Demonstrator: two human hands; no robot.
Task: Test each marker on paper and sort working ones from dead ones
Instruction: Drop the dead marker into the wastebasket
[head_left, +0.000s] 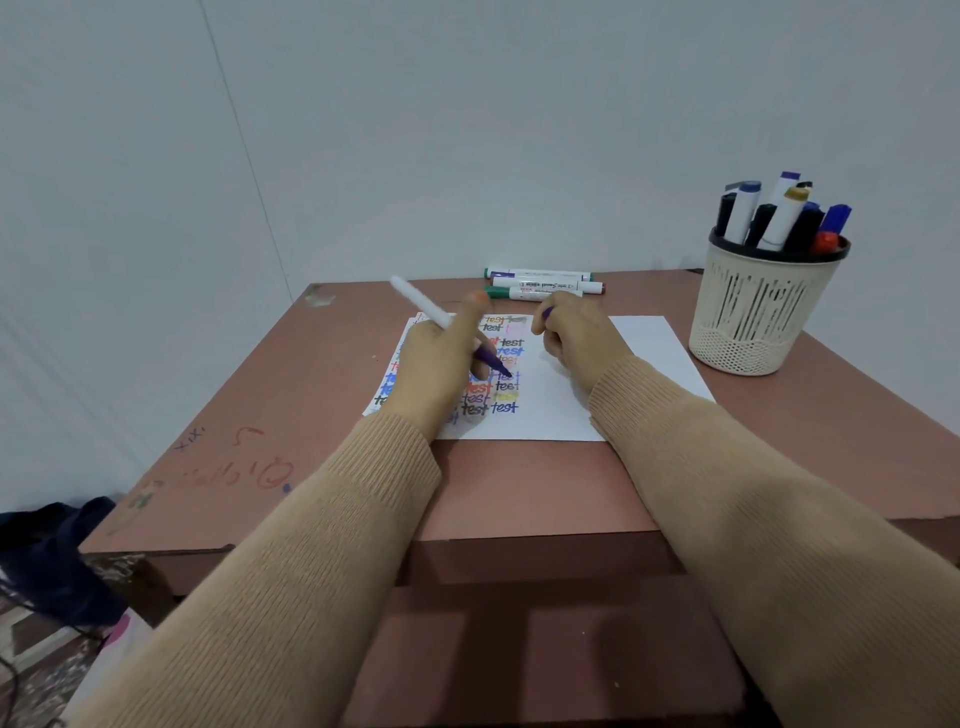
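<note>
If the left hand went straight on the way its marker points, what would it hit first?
Likely the paper, by the "test" rows: the marker in the left hand angles down at it, touching or just above; depth unclear.

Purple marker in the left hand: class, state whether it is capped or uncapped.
Uncapped. The purple marker points its bare tip at the test paper, and the right hand pinches what looks like its purple cap.

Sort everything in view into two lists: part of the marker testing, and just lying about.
Part of the job: purple marker in the left hand; purple cap in the right hand; test paper; capped markers at the far edge; cup of markers.
Just lying about: dark cloth left of the table; scribbles on it.
</note>
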